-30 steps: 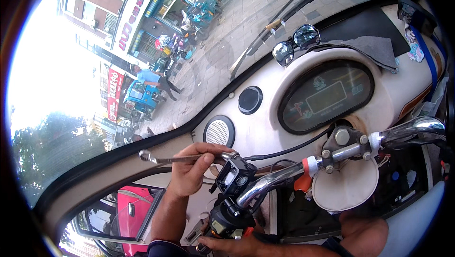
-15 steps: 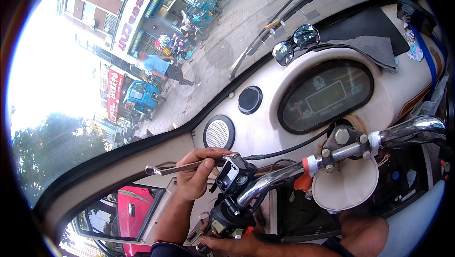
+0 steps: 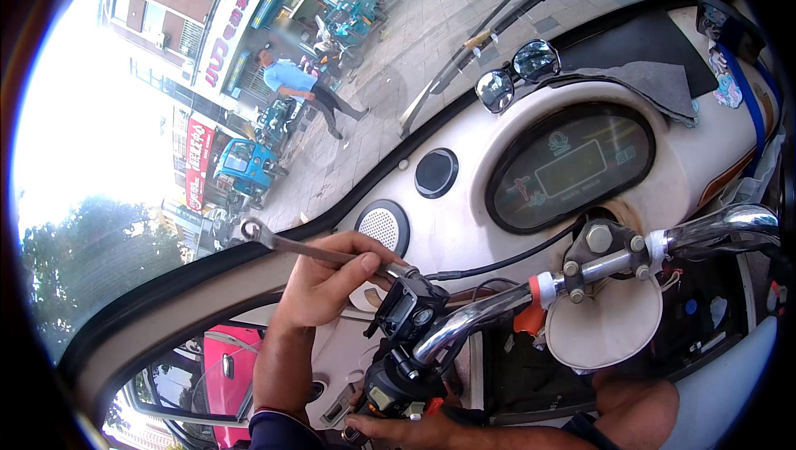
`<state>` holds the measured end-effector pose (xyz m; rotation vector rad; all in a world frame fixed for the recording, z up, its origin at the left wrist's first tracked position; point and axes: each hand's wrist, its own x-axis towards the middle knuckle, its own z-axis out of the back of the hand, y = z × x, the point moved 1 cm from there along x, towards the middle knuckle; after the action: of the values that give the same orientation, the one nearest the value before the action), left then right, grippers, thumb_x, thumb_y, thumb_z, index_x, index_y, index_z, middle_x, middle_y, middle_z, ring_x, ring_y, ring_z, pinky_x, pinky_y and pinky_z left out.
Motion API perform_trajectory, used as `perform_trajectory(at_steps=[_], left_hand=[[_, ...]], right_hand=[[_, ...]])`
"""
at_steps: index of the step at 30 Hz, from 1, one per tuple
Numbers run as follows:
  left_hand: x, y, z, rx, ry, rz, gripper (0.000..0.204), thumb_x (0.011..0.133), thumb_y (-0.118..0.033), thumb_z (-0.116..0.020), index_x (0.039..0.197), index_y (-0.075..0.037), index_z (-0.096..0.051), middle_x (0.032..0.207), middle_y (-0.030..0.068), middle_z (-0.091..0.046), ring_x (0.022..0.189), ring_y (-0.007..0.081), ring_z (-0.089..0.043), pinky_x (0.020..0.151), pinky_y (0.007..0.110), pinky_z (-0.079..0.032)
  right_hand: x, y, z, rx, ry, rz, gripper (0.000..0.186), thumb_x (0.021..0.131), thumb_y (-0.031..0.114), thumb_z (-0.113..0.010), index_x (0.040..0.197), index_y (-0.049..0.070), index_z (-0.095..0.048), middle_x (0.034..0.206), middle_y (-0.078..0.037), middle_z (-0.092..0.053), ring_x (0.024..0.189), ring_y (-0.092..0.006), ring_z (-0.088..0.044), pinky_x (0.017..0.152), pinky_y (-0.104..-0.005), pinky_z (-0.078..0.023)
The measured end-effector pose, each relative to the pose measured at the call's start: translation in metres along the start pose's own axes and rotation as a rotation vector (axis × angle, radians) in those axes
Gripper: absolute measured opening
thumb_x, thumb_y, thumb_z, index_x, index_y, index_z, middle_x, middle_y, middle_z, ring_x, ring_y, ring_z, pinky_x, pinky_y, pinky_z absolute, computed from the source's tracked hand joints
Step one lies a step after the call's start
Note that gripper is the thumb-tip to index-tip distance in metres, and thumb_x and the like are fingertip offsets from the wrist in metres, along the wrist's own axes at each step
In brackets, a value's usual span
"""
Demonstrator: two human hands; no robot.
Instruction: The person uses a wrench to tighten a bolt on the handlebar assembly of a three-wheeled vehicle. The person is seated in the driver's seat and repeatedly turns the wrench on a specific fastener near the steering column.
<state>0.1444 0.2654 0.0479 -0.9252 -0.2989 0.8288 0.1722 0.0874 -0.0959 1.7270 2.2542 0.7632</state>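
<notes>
"While the left hand [image 3: 323, 284] is pinching the wrench [image 3: 290, 246], how is it lying?"
"Slanting far-left to near-right, ending by the black housing [image 3: 410, 309]; the right hand [image 3: 406, 431] is sitting farther near; I can't tell its hold."

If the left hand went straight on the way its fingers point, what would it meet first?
The left hand, holding the wrench, would likely meet the black housing by the chrome handlebar first, though depth is unclear.

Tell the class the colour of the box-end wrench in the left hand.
The box-end wrench is silver-grey, best seen in the head view.
</notes>
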Motion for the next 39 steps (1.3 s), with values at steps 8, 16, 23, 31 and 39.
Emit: perform_trajectory(at_steps=[8, 16, 23, 31, 39], left_hand=[[0.023, -0.026, 0.005, 0.029, 0.098, 0.200, 0.027, 0.099, -0.018, -0.065, 0.103, 0.008, -0.066, 0.097, 0.0178, -0.074, 0.081, 0.0182, -0.073, 0.070, 0.028, -0.061], [0.009, -0.014, 0.000, -0.006, 0.011, 0.092, 0.022, 0.099, -0.014, -0.065, 0.105, 0.007, -0.067, 0.100, 0.0171, -0.074, 0.086, 0.0173, -0.072, 0.075, 0.028, -0.060], [0.006, -0.010, 0.002, -0.006, 0.046, 0.070, 0.019, 0.102, -0.009, -0.059, 0.109, 0.008, -0.065, 0.104, 0.0147, -0.073, 0.089, 0.0135, -0.070, 0.078, 0.028, -0.059], [-0.001, 0.000, 0.001, -0.008, 0.021, -0.040, 0.021, 0.102, -0.010, -0.060, 0.110, 0.008, -0.065, 0.106, 0.0152, -0.074, 0.092, 0.0155, -0.070, 0.079, 0.027, -0.058], [-0.021, 0.050, -0.008, -0.188, -0.093, -0.291, 0.020, 0.103, -0.008, -0.055, 0.111, 0.007, -0.064, 0.116, 0.0254, -0.070, 0.106, 0.0262, -0.069, 0.090, 0.037, -0.057]], right_hand=[[0.001, 0.006, 0.000, -0.056, 0.037, 0.044, 0.011, 0.087, 0.013, -0.081, 0.089, 0.005, -0.073, 0.079, 0.001, -0.072, 0.069, -0.0087, -0.066, 0.063, -0.0293, -0.056], [0.002, 0.005, 0.000, -0.089, 0.025, 0.070, 0.010, 0.088, 0.012, -0.080, 0.090, 0.004, -0.074, 0.081, 0.001, -0.072, 0.070, -0.0090, -0.066, 0.063, -0.0289, -0.056], [0.003, -0.017, 0.000, 0.013, 0.036, -0.014, 0.010, 0.089, 0.013, -0.079, 0.092, 0.004, -0.075, 0.085, 0.001, -0.073, 0.072, -0.0088, -0.067, 0.065, -0.0290, -0.056], [0.004, -0.012, 0.001, 0.078, 0.111, -0.155, 0.013, 0.092, 0.012, -0.076, 0.100, 0.004, -0.071, 0.091, -0.001, -0.071, 0.080, -0.0103, -0.067, 0.072, -0.0293, -0.056], [0.007, -0.023, 0.013, 0.268, 0.247, -0.245, 0.025, 0.095, 0.007, -0.070, 0.118, 0.003, -0.062, 0.109, -0.006, -0.068, 0.100, -0.0133, -0.065, 0.088, -0.0292, -0.055]])
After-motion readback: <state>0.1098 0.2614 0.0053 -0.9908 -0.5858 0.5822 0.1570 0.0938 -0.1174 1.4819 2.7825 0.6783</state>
